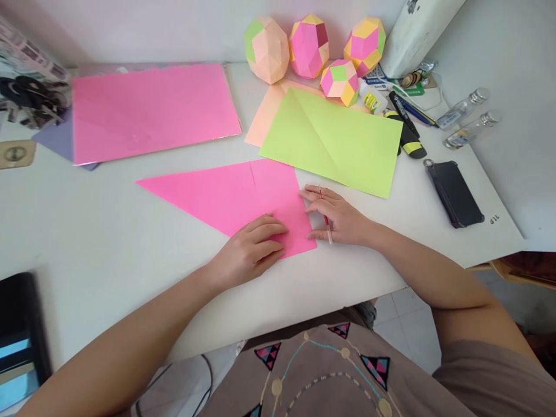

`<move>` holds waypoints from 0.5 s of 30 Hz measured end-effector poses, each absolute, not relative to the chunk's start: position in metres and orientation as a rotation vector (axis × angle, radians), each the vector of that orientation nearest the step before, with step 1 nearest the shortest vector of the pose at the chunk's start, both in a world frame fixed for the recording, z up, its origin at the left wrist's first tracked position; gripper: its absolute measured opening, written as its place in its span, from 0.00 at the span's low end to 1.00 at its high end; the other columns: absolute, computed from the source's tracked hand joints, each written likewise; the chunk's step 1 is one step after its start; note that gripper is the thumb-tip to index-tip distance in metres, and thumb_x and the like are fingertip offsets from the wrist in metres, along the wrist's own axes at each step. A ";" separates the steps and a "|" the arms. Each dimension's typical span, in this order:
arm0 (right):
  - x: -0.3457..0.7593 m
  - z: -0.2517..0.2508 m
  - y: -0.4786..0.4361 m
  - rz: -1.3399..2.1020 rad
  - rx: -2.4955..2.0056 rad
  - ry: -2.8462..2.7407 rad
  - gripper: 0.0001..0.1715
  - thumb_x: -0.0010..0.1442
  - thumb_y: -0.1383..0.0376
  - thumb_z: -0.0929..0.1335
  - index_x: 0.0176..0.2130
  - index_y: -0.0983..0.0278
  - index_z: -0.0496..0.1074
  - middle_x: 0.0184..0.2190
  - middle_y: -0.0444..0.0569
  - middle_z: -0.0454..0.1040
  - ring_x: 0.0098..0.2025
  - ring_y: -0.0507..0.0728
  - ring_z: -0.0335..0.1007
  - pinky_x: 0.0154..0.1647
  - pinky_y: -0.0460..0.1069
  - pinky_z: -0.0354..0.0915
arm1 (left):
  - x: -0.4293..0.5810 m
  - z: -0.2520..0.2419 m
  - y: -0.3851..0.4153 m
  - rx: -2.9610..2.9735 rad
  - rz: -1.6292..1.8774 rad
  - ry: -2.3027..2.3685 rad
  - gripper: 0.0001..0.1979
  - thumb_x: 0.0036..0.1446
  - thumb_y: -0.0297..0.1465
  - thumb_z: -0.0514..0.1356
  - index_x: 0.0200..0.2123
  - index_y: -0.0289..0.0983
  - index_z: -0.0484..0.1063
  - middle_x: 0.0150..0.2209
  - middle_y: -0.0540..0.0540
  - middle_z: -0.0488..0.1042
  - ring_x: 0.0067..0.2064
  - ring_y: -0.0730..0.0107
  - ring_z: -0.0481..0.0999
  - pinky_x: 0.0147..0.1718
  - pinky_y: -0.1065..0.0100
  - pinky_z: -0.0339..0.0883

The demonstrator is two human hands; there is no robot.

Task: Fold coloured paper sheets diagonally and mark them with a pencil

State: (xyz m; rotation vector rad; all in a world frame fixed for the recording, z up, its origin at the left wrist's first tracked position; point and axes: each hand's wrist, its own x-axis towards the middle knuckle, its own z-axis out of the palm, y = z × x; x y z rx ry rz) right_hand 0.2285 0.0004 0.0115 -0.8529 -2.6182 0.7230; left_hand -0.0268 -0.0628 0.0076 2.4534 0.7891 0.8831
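Observation:
A bright pink sheet of paper point(208, 194) lies on the table, folded to a sharp point at its left, with a short crease line near its top edge. My left hand point(254, 246) rests flat on its lower part, fingers stretched out and slightly bent. At the sheet's right edge is my right hand point(339, 217), its fingertips and thumb touching or close to that edge. A thin red-and-clear pen point(325, 219) is tucked between the fingers of this hand, tip pointing away from me.
Behind are a green sheet point(347, 139), a peach sheet point(264, 116) and a pink paper stack point(152, 113). Several faceted paper balls point(267, 49) stand by the wall. Glue point(372, 97), a cutter point(410, 139), glass vials point(471, 130) and a phone point(455, 194) lie right.

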 end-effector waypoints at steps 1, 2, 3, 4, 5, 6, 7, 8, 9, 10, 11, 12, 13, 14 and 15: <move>0.229 0.011 0.000 0.716 -0.849 -2.620 0.24 0.56 0.52 0.71 0.46 0.63 0.67 0.63 0.59 0.59 0.67 0.65 0.49 0.64 0.64 0.54 | -0.027 0.008 -0.063 2.455 0.885 0.786 0.03 0.58 0.24 0.59 0.34 0.37 0.72 0.47 0.40 0.73 0.52 0.60 0.70 0.55 0.47 0.66; 0.229 0.011 0.000 0.712 -0.848 -2.622 0.24 0.56 0.52 0.71 0.46 0.63 0.67 0.63 0.59 0.59 0.67 0.65 0.49 0.64 0.64 0.54 | -0.027 0.008 -0.063 2.457 0.890 0.783 0.03 0.58 0.24 0.59 0.34 0.36 0.71 0.47 0.40 0.73 0.52 0.60 0.70 0.55 0.47 0.66; 0.229 0.011 0.001 0.709 -0.849 -2.623 0.24 0.55 0.51 0.71 0.46 0.63 0.67 0.63 0.59 0.59 0.67 0.65 0.49 0.64 0.64 0.54 | -0.027 0.008 -0.063 2.459 0.894 0.780 0.03 0.58 0.23 0.59 0.34 0.36 0.71 0.46 0.39 0.73 0.52 0.60 0.70 0.55 0.47 0.66; 0.229 0.011 0.001 0.710 -0.851 -2.623 0.24 0.55 0.51 0.71 0.46 0.63 0.67 0.63 0.59 0.59 0.67 0.64 0.49 0.64 0.65 0.54 | -0.026 0.008 -0.062 2.460 0.897 0.778 0.03 0.58 0.23 0.59 0.34 0.36 0.71 0.46 0.39 0.73 0.51 0.60 0.70 0.55 0.48 0.66; 0.229 0.011 0.001 0.713 -0.854 -2.622 0.24 0.56 0.51 0.71 0.46 0.63 0.67 0.63 0.59 0.59 0.67 0.64 0.49 0.64 0.65 0.53 | -0.026 0.008 -0.062 2.461 0.896 0.779 0.03 0.58 0.23 0.59 0.34 0.36 0.71 0.46 0.39 0.73 0.51 0.60 0.70 0.55 0.48 0.66; 0.229 0.011 0.001 0.718 -0.857 -2.622 0.24 0.56 0.51 0.71 0.46 0.63 0.67 0.63 0.59 0.59 0.67 0.64 0.49 0.64 0.65 0.53 | -0.026 0.008 -0.062 2.460 0.893 0.783 0.03 0.58 0.23 0.59 0.34 0.36 0.71 0.46 0.39 0.73 0.51 0.60 0.70 0.54 0.48 0.66; 0.229 0.011 0.001 0.723 -0.857 -2.620 0.24 0.56 0.51 0.71 0.46 0.63 0.67 0.63 0.59 0.59 0.67 0.64 0.49 0.64 0.65 0.53 | -0.027 0.008 -0.063 2.459 0.887 0.791 0.03 0.58 0.24 0.59 0.34 0.36 0.71 0.46 0.40 0.72 0.51 0.60 0.70 0.54 0.48 0.66; 0.228 0.011 0.001 0.725 -0.856 -2.618 0.24 0.56 0.51 0.71 0.46 0.63 0.67 0.63 0.59 0.59 0.67 0.64 0.49 0.64 0.65 0.53 | -0.027 0.008 -0.063 2.459 0.880 0.799 0.03 0.58 0.24 0.59 0.34 0.36 0.71 0.46 0.40 0.72 0.52 0.60 0.70 0.54 0.48 0.66; 0.228 0.012 0.001 0.726 -0.854 -2.618 0.24 0.55 0.51 0.71 0.46 0.63 0.67 0.63 0.59 0.59 0.67 0.64 0.49 0.64 0.65 0.53 | -0.027 0.008 -0.063 2.459 0.875 0.806 0.03 0.58 0.24 0.59 0.34 0.37 0.72 0.46 0.40 0.72 0.52 0.60 0.69 0.54 0.48 0.67; 0.228 0.012 0.001 0.725 -0.853 -2.619 0.24 0.55 0.51 0.71 0.46 0.63 0.67 0.63 0.59 0.59 0.67 0.64 0.48 0.64 0.64 0.53 | -0.027 0.008 -0.063 2.460 0.873 0.811 0.03 0.58 0.24 0.59 0.34 0.36 0.72 0.46 0.40 0.72 0.52 0.60 0.69 0.54 0.48 0.67; 0.228 0.012 0.001 0.723 -0.854 -2.621 0.24 0.56 0.52 0.71 0.46 0.63 0.67 0.63 0.59 0.59 0.67 0.64 0.48 0.64 0.64 0.53 | -0.027 0.008 -0.063 2.462 0.873 0.815 0.03 0.58 0.24 0.59 0.34 0.36 0.72 0.45 0.40 0.71 0.52 0.59 0.69 0.53 0.49 0.67; 0.228 0.012 0.001 0.722 -0.855 -2.622 0.24 0.56 0.52 0.71 0.46 0.63 0.67 0.63 0.59 0.59 0.67 0.64 0.48 0.64 0.64 0.53 | -0.028 0.008 -0.063 2.462 0.875 0.820 0.03 0.58 0.24 0.59 0.34 0.36 0.72 0.45 0.40 0.71 0.52 0.59 0.69 0.53 0.49 0.67; 0.228 0.012 0.001 0.721 -0.856 -2.623 0.24 0.56 0.52 0.71 0.46 0.63 0.67 0.63 0.59 0.59 0.67 0.64 0.48 0.64 0.64 0.53 | -0.028 0.008 -0.064 2.463 0.876 0.824 0.03 0.58 0.24 0.59 0.34 0.36 0.72 0.44 0.40 0.71 0.51 0.59 0.69 0.52 0.49 0.68; 0.228 0.012 0.000 0.722 -0.857 -2.624 0.24 0.56 0.52 0.71 0.46 0.63 0.67 0.63 0.59 0.59 0.67 0.64 0.48 0.64 0.64 0.53 | -0.028 0.008 -0.064 2.462 0.877 0.828 0.03 0.59 0.24 0.59 0.34 0.36 0.72 0.44 0.40 0.70 0.51 0.59 0.69 0.52 0.50 0.68; 0.228 0.012 0.000 0.722 -0.857 -2.625 0.24 0.56 0.52 0.71 0.46 0.63 0.67 0.63 0.59 0.59 0.67 0.64 0.48 0.64 0.64 0.53 | -0.028 0.008 -0.064 2.462 0.875 0.831 0.03 0.59 0.24 0.59 0.33 0.35 0.72 0.43 0.40 0.70 0.51 0.59 0.69 0.51 0.50 0.69</move>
